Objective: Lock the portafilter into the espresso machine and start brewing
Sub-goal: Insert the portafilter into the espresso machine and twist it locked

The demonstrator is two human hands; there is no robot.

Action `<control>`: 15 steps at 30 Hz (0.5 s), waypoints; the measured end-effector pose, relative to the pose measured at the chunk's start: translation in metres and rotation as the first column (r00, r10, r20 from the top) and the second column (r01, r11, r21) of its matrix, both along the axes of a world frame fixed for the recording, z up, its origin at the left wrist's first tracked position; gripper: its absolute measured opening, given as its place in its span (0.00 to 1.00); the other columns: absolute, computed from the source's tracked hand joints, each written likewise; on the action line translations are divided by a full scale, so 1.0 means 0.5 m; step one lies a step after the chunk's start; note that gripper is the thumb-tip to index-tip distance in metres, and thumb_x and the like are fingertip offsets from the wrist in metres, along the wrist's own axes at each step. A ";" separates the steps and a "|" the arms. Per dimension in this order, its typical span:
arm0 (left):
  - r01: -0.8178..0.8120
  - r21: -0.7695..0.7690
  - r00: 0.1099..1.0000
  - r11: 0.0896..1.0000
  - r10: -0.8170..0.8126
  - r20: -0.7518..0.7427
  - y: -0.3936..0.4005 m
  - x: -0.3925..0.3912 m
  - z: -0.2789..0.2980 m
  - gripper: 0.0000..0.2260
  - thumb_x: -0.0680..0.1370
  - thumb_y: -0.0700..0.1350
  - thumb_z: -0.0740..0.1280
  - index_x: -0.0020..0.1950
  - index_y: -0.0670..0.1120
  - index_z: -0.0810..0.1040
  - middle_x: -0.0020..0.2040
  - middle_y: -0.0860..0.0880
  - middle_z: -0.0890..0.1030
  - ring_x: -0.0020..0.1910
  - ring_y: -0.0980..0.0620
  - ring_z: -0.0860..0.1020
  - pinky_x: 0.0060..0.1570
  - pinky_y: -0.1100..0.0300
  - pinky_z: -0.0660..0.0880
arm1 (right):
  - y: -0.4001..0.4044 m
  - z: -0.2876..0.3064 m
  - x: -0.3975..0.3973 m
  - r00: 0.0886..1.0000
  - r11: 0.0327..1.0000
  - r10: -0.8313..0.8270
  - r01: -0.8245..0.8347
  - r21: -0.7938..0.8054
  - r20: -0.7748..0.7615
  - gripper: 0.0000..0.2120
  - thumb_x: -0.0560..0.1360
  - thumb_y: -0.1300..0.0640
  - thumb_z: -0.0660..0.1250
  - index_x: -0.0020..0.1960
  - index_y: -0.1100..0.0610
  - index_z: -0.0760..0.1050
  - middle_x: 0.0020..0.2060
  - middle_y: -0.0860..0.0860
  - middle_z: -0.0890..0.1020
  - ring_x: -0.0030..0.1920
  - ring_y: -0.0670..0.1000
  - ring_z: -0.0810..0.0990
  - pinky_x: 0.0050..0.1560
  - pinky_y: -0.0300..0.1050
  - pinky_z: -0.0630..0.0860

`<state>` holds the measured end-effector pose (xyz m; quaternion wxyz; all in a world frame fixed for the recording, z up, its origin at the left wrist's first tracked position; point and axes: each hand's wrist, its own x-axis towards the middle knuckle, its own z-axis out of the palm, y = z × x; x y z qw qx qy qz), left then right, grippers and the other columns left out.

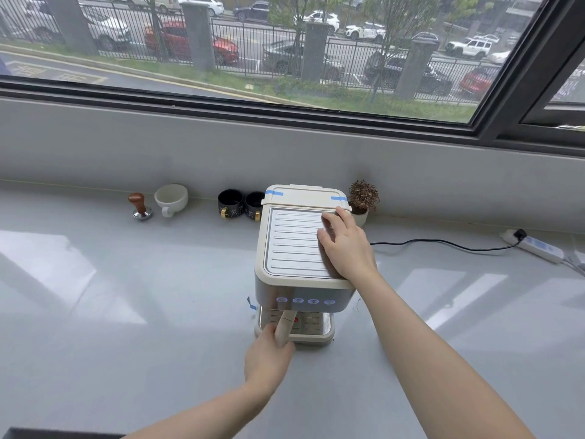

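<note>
A cream espresso machine (294, 245) stands on the grey counter, its ribbed metal top facing up and several lit round buttons (305, 301) on its front panel. The portafilter's cream handle (285, 327) sticks out from under the front, above the drip tray (319, 327); its basket end is hidden under the machine. My left hand (269, 356) is wrapped around that handle. My right hand (345, 245) lies flat, fingers spread, on the right side of the machine's top.
Along the back wall stand a wooden-handled tamper (141, 205), a white cup (171, 198), two black cups (242, 204) and a small potted plant (363, 198). A black cable (443, 243) runs right to a power strip (535, 247). A grey counter (126, 296) surrounds the machine.
</note>
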<state>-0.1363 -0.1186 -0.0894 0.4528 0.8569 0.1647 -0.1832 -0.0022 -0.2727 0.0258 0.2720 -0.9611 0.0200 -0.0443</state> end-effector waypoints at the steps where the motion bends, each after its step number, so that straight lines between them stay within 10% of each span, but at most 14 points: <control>1: -0.032 -0.137 0.998 0.990 0.025 -0.051 0.007 0.007 0.005 0.04 0.72 0.43 0.61 0.45 0.47 0.72 0.35 0.48 0.75 0.28 0.46 0.73 0.27 0.59 0.69 | 0.000 0.000 0.000 1.000 1.000 0.001 -0.001 0.003 0.002 0.22 0.78 0.45 0.54 0.71 0.44 0.65 0.76 0.45 0.59 0.71 0.56 0.64 0.65 0.52 0.65; 6: -0.147 -0.611 0.937 0.778 -0.088 -0.338 0.057 0.024 0.012 0.05 0.76 0.43 0.64 0.45 0.43 0.70 0.28 0.48 0.69 0.20 0.50 0.65 0.23 0.62 0.64 | -0.004 0.004 -0.002 1.000 0.999 0.011 -0.011 0.049 -0.010 0.22 0.78 0.45 0.55 0.72 0.44 0.64 0.77 0.43 0.58 0.72 0.55 0.63 0.65 0.51 0.65; 15: -0.461 -0.658 0.864 0.595 0.130 -0.487 -0.016 0.001 -0.011 0.10 0.74 0.47 0.66 0.34 0.47 0.70 0.22 0.50 0.64 0.17 0.54 0.56 0.23 0.65 0.49 | -0.004 0.004 -0.008 1.000 0.997 -0.006 0.006 0.074 0.010 0.22 0.79 0.45 0.55 0.72 0.44 0.64 0.77 0.43 0.58 0.72 0.55 0.63 0.63 0.51 0.66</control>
